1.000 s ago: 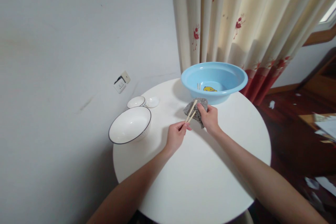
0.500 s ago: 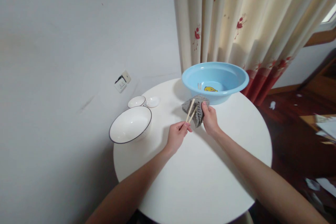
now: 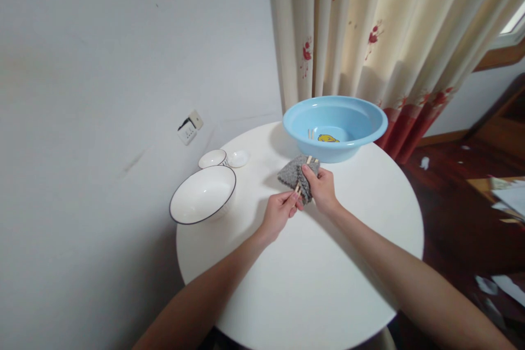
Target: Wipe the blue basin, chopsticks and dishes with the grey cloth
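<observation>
My left hand (image 3: pixel 279 211) is closed around the lower ends of a pair of light wooden chopsticks (image 3: pixel 298 190). My right hand (image 3: pixel 322 188) grips a grey cloth (image 3: pixel 292 173), thumb on top, and the cloth is folded over the middle of the chopsticks. Their other ends stick out just past the cloth, near the thumb. Both hands are held over the round white table (image 3: pixel 311 279). Just behind the cloth stands a light blue basin (image 3: pixel 291 123) with a yellow cartoon figure on its bottom and two short stick-like pieces showing inside.
On the table's left are a large white bowl (image 3: pixel 200 197) with a dark rim, a smaller bowl (image 3: pixel 212 158) and a small white dish (image 3: pixel 238 158). A wall with a socket (image 3: pixel 187 133) borders the left side. A patterned curtain (image 3: pixel 348 27) hangs behind the basin.
The grey cloth now wraps over the chopsticks, which lay bare on top of it before. My right hand has shifted its thumb onto the wrapped part. My left hand keeps its hold.
</observation>
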`<state>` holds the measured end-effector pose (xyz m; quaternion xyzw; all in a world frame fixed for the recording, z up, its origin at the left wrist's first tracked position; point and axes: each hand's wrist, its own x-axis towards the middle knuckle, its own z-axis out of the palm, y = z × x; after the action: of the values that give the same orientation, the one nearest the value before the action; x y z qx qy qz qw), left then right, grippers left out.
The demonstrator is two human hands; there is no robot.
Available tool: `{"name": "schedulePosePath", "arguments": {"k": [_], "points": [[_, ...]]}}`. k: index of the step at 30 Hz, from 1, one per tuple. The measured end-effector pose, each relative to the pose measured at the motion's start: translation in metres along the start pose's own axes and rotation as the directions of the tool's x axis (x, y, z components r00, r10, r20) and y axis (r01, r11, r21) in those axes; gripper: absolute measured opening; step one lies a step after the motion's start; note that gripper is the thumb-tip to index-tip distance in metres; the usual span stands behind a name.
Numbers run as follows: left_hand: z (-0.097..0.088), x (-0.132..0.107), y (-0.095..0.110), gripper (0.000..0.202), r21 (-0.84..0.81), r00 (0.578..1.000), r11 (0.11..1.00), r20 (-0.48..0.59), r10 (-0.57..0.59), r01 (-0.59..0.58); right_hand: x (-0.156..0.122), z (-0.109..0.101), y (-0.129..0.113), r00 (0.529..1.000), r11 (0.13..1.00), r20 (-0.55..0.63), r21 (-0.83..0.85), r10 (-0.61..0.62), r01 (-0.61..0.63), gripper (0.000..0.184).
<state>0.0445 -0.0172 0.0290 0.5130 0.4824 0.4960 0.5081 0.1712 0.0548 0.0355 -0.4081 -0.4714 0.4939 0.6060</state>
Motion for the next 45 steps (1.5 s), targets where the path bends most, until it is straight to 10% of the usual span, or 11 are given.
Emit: {"name": "schedulePosePath", "arguments": {"k": [18,35,45], "points": [[-0.004,-0.001,-0.007,0.045,0.126,0.997,0.991,-0.068,0.047,-0.038,0.038,-0.029,-0.009,0.967,0.935,-0.255,0.340,-0.009,0.098,0.044],[-0.011,0.000,-0.011,0.046,0.361,0.991,0.929,-0.066,0.115,-0.084,0.022,-0.022,-0.008,0.981,0.928,0.052,-0.320,-0.186,0.193,0.042],[-0.008,-0.001,-0.008,0.044,0.333,0.991,0.938,-0.066,0.120,-0.091,0.035,-0.029,-0.010,0.953,0.993,-0.282,0.014,-0.111,0.120,0.047]]}}
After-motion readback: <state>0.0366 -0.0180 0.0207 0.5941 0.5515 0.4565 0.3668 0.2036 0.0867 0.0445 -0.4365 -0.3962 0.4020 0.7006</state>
